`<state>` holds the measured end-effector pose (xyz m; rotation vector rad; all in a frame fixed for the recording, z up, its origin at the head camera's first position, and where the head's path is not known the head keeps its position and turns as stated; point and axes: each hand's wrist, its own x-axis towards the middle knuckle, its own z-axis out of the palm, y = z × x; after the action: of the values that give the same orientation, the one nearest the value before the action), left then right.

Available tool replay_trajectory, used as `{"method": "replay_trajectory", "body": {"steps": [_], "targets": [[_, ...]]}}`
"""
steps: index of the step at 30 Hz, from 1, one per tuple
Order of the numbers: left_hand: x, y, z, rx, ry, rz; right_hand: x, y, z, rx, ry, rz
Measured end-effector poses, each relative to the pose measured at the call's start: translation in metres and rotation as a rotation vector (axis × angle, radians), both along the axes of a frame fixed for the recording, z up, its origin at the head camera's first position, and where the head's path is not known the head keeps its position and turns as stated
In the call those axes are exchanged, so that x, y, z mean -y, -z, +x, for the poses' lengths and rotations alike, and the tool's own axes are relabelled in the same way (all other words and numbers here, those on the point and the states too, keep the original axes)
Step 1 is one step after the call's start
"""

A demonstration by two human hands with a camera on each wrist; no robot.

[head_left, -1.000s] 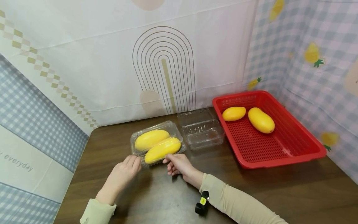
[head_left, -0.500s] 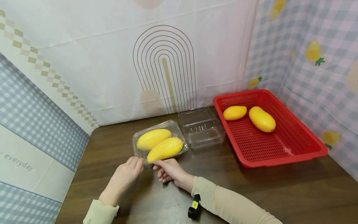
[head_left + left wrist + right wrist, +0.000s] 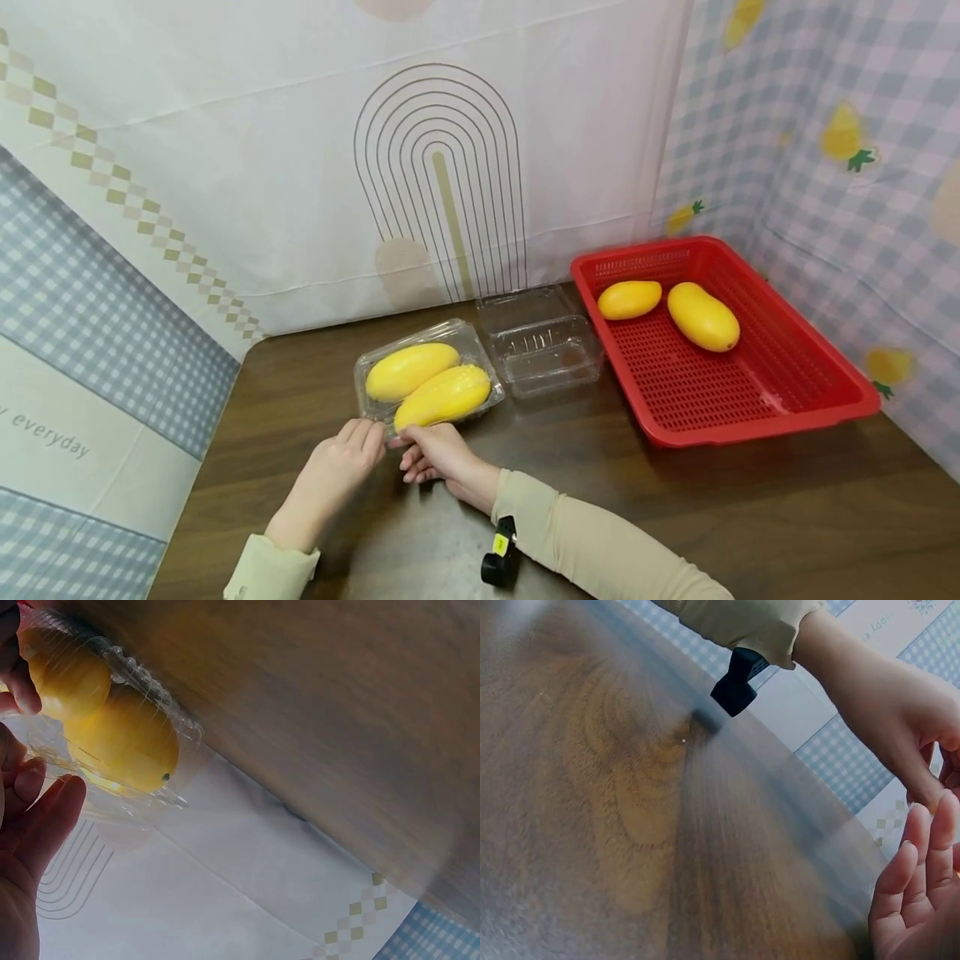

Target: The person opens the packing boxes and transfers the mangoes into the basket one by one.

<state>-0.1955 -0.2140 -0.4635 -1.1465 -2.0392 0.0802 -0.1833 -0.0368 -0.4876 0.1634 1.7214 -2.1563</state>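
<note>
A clear plastic clamshell box [image 3: 471, 340] with two yellow mangoes [image 3: 442, 395] lies on the table, its lid over the fruit. My left hand [image 3: 339, 467] pinches the box's near left edge between thumb and fingers. In the left wrist view, the thin plastic rim [image 3: 52, 759] runs between those fingertips. Close beside it, my right hand [image 3: 444, 460] pinches the front rim with thumb and forefinger, the other fingers loosely curved below. The right wrist view shows those curved fingers [image 3: 922, 877] near the left hand.
An open, empty clamshell box [image 3: 551, 367] stands right of the filled one. Beyond it, a red plastic basket [image 3: 795, 425] holds two more mangoes [image 3: 702, 317]. The wooden table [image 3: 600, 483] meets a patterned cloth backdrop [image 3: 300, 208] behind and at both sides.
My right hand has slid left along the box's front rim, from near its right side to beside the left hand. The left hand keeps its grip; the box shifted slightly right.
</note>
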Motion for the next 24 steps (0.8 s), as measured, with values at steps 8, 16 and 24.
{"method": "replay_trajectory", "body": {"steps": [8,16,24], "targets": [[0.0004,-0.0036,-0.0021,0.038,-0.003,-0.014,0.002,0.0027,-0.0017,-0.023,0.028,0.001],[0.0012,-0.0038,-0.004,0.033,0.014,-0.005,0.003,0.005,-0.0037,-0.014,0.04,-0.011],[0.0014,-0.0075,-0.0049,0.043,0.006,-0.006,0.0025,0.0049,-0.004,-0.018,0.051,-0.01]]}}
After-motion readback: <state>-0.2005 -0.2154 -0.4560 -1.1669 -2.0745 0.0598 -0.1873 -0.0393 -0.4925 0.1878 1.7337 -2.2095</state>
